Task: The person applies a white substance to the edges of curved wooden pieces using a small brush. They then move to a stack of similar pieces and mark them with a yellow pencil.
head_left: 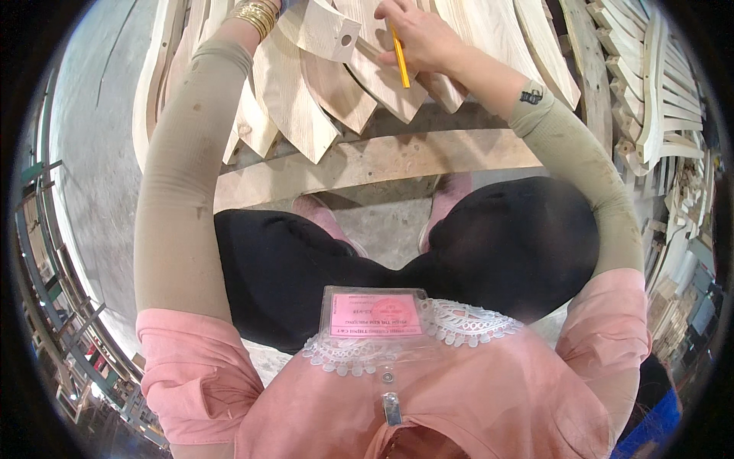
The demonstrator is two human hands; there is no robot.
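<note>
Fingers (388, 9) of the right hand (419, 37) are closed on a slim yellow pencil (401, 63), which projects below the hand with its lower end directed toward the wearer; its far end is covered by the hand. On the opposite side, the left wrist, ringed with gold-coloured bangles (256, 17), reaches the upper edge of the view. The left hand lies beyond that edge, so whether its fingers are apart, together or gripping cannot be told.

Between the two arms, near the upper edge, is a curved wooden piece (325, 29) with a round hole close to its end. It lies over pale curved boards (287, 99) arranged side by side, their pointed ends toward the wearer. Nearer the body, a wooden beam (382, 162) runs crosswise; a stack of curved slats (654, 96) occupies the right margin.

Handling, as judged by eye: the pencil is probably light and stiff, apt to roll if held loosely, and best pinched along its shaft. The drilled piece appears rigid, moderately heavy and smooth; its long edges offer the surest hold, clear of the hole, where the wood may be weaker.
</note>
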